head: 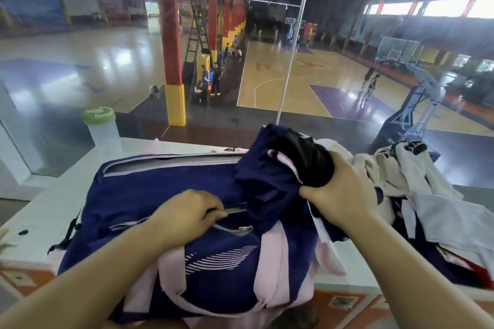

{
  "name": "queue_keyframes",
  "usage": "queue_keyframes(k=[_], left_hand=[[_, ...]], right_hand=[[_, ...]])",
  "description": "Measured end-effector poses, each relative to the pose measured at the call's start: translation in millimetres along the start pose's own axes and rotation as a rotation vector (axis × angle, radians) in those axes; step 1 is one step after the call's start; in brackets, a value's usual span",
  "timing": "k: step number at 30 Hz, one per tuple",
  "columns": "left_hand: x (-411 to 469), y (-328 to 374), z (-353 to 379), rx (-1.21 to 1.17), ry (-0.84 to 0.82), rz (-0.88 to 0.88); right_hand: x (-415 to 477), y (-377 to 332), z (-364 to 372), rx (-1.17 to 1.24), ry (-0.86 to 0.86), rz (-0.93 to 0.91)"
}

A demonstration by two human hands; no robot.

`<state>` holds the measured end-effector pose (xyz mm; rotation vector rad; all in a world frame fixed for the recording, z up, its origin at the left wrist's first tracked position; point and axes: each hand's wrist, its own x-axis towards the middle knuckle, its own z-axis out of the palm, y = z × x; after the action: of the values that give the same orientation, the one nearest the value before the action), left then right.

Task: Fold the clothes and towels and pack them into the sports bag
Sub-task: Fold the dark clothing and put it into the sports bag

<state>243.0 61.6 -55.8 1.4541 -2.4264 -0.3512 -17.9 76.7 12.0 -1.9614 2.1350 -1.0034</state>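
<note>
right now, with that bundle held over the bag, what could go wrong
1. The right hand grips the navy bundle bunched up, not folded; pushed in like this it would likely pack creased and bulky.
2. The zip on the sports bag, where the left hand curls its fingers, shows only a narrow gap; cloth could snag there.
3. The white clothes pile lies loose at the right of the ledge and might slide off if nudged.

Your left forearm [88, 272] and right forearm [406, 256] show bare to the frame's edge; left hand [187, 215] and right hand [344, 195] are uncovered too, both wrists equally bare.
</note>
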Motion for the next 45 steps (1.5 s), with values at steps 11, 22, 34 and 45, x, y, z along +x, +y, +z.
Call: queue_keyframes(k=[11, 22, 34, 45], left_hand=[[46, -42, 7, 0.470, -0.249, -0.089], [30, -40, 19, 0.365, -0.566, -0.247], [32, -56, -3, 0.597, -0.143, -0.130], [71, -64, 5, 0.551, -0.181, -0.197]], right_hand=[[-11, 34, 28, -0.250, 0.033, -0.319], [0, 33, 36, -0.518, -0.252, -0.565], [7, -8, 62, -0.593, -0.309, -0.557], [4, 8, 71, -0.580, -0.284, -0.914]])
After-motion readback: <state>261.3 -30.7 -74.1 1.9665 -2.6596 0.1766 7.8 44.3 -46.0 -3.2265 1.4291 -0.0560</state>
